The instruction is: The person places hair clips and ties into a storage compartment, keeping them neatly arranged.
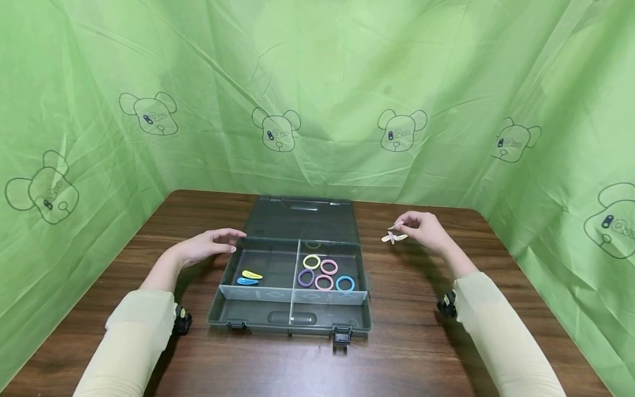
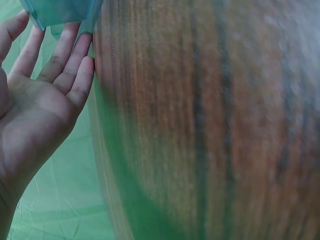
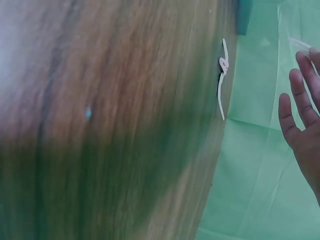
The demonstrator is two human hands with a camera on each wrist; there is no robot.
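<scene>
I see the right hand (image 1: 424, 229) pinching a thin pale piece (image 1: 396, 225) in its fingers above the bench (image 1: 407, 353), near a pale bow (image 1: 391, 237), the left hand (image 1: 208, 247) loosely spread beside the box (image 1: 226, 278); I judge the piece light, bendy, best held mid-length.

The green curtain (image 1: 337, 60) carries bear-head outlines (image 1: 279, 144), marked with a small dark badge (image 1: 270, 135) and faint lettering (image 1: 281, 134) that appears to start with Q; the remaining letters cannot be read surely.
</scene>
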